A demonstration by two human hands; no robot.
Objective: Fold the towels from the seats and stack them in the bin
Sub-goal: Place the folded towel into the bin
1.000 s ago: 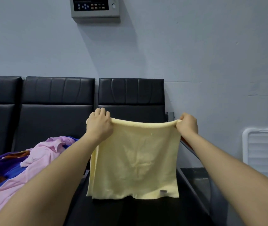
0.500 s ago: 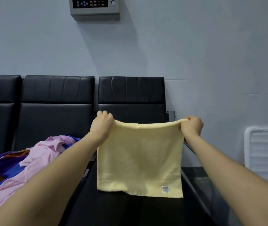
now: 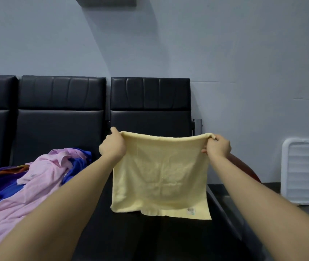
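Yellow towel (image 3: 161, 176) pinched by left hand (image 3: 112, 146) and right hand (image 3: 218, 146), red object behind mostly hidden

A pale grey-blue wall (image 3: 244, 53) fills the background. Against it stands a row of black padded seats (image 3: 61, 113). Above the seats, a grey box (image 3: 105, 0) is mounted on the wall, casting a slanting shadow downward.

My right forearm covers most of a reddish round thing (image 3: 251, 171) beside the seat. The wall box (image 3: 105, 1) is cropped by the top edge. The label (image 3: 190, 210) on the yellow towel (image 3: 161, 178) is too small to read.
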